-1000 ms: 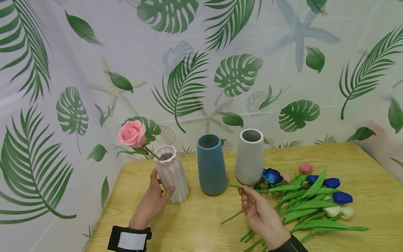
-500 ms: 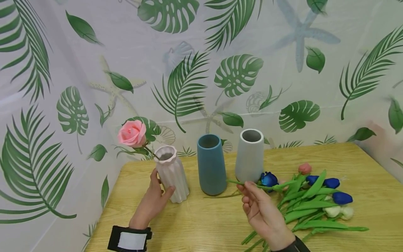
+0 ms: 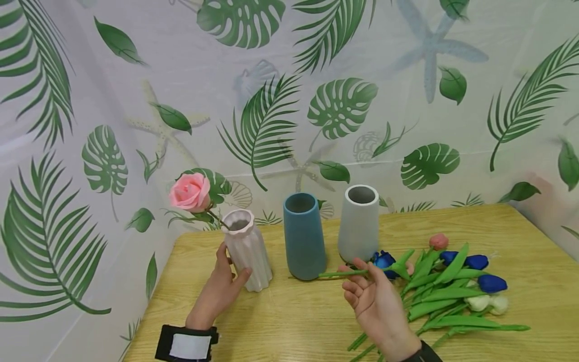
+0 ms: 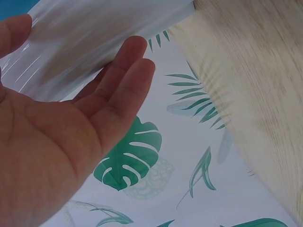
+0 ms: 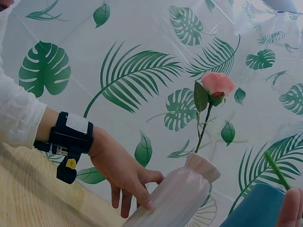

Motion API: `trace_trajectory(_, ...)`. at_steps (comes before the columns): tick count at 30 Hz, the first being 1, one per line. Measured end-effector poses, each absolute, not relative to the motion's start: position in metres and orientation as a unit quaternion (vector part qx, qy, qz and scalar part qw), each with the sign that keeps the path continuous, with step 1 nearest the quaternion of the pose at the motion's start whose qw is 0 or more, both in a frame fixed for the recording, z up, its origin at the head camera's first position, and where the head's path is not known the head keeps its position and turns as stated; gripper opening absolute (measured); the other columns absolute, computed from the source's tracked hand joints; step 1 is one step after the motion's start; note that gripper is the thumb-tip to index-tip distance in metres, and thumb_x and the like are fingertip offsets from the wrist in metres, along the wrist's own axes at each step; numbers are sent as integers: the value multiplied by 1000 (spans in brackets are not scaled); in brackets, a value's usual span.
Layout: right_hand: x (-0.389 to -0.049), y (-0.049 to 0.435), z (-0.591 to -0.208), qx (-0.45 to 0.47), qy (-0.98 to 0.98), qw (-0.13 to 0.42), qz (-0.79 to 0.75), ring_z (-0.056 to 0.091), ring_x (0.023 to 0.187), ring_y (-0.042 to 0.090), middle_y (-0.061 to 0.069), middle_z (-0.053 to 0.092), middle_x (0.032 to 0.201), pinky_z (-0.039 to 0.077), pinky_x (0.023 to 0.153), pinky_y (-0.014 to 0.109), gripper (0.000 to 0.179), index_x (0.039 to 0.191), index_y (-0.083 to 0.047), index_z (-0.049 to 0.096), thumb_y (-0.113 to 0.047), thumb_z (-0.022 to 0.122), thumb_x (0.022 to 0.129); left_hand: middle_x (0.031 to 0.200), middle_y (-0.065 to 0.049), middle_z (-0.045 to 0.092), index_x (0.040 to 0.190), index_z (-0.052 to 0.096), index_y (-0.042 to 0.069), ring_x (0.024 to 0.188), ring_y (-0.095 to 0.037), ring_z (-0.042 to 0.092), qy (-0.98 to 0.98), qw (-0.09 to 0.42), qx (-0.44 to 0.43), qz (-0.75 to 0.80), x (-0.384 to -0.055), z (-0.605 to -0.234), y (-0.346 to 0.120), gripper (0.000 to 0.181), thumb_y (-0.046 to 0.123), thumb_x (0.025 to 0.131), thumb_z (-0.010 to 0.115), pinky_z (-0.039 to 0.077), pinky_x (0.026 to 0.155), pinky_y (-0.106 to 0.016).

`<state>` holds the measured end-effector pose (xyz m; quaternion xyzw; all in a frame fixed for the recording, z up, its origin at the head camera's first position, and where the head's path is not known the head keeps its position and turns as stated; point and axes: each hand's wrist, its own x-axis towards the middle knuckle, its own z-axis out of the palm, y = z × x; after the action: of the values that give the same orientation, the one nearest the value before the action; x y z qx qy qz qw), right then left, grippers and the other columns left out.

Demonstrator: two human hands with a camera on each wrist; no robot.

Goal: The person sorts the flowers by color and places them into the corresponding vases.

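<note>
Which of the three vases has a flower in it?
The pink vase, held by the left hand: a pink rose leans from its mouth. No flower shows in the blue vase or the white vase.

Gap between pink vase (image 3: 252, 259) and blue vase (image 3: 305, 244); flower pile (image 3: 448, 295) blocks right side.

Left hand (image 3: 217, 294) at left, gripping, thumb (image 3: 243, 279) on right, fingers (image 3: 221, 257) on far left side, wrist near. Right hand (image 3: 380, 306) at right, palm partly turned up, lightly pinching, lower fingers loosely bent, wrist toward near edge.
</note>
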<state>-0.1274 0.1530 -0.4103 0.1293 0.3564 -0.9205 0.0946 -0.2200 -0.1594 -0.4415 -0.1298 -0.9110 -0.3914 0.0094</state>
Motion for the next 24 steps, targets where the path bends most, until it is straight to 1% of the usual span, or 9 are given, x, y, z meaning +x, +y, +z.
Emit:
trace_trajectory(2,-129,157,-413,139,320,87,-933,58,81,5,-3,62,110,50,74,17,39,137,-19,34,-41,20,108,152,-27,26,154,-3,5,129,-42,44,-911,10,-131,-392,-220,-441,-159,82,19,101,58,47,98,-54)
trace_trajectory(3,-131,159,-414,138,312,86,-936,57,82,5,-4,61,111,49,75,18,41,139,-18,33,-42,19,108,152,-27,26,154,-3,5,129,-42,44,-911,10,-131,-392,-219,-441,-159,82,19,101,58,47,98,-54)
trace_trajectory(7,-134,165,-416,145,309,85,-936,55,82,4,-6,58,109,47,79,16,51,157,-21,11,-34,23,109,151,-27,27,154,-2,4,129,-42,45,-911,12,-132,-390,-220,-441,-160,82,19,101,58,48,97,-54)
trace_trajectory(9,-134,164,-415,145,325,86,-930,58,81,2,-7,60,107,48,79,13,56,159,-23,0,-31,27,109,151,-28,27,154,-2,4,129,-42,45,-912,12,-131,-387,-219,-441,-160,82,19,101,58,47,98,-54)
trace_trajectory(12,-133,162,-414,146,363,82,-917,60,80,-1,-9,61,101,49,77,12,48,154,-25,16,-31,33,109,150,-33,30,153,0,0,126,-45,49,-927,19,-121,-356,-214,-437,-158,82,20,100,59,48,95,-55)
trace_trajectory(15,-132,159,-411,150,391,78,-905,60,80,-1,-11,61,94,50,74,12,26,132,-23,42,-31,40,108,143,-40,37,152,8,-7,117,-47,58,-951,14,-90,-295,-205,-428,-155,80,27,100,59,53,86,-54)
trace_trajectory(17,-131,157,-408,150,401,74,-901,61,79,-2,-10,61,91,50,73,12,16,119,-22,53,-28,43,108,138,-43,42,150,14,-12,109,-47,62,-964,4,-71,-255,-199,-420,-153,80,32,99,58,55,79,-53)
trace_trajectory(20,-130,154,-406,145,418,65,-895,61,76,-1,-9,63,90,50,71,12,14,109,-22,61,-22,47,107,136,-43,44,149,18,-13,107,-46,64,-968,-6,-60,-242,-194,-413,-151,79,36,99,56,55,76,-52)
trace_trajectory(24,-129,145,-404,128,452,38,-882,64,74,-1,-8,68,92,53,70,16,10,110,-17,59,-16,51,105,140,-44,38,151,10,-10,116,-50,58,-955,25,-67,-286,-195,-415,-150,85,37,99,57,53,81,-55)
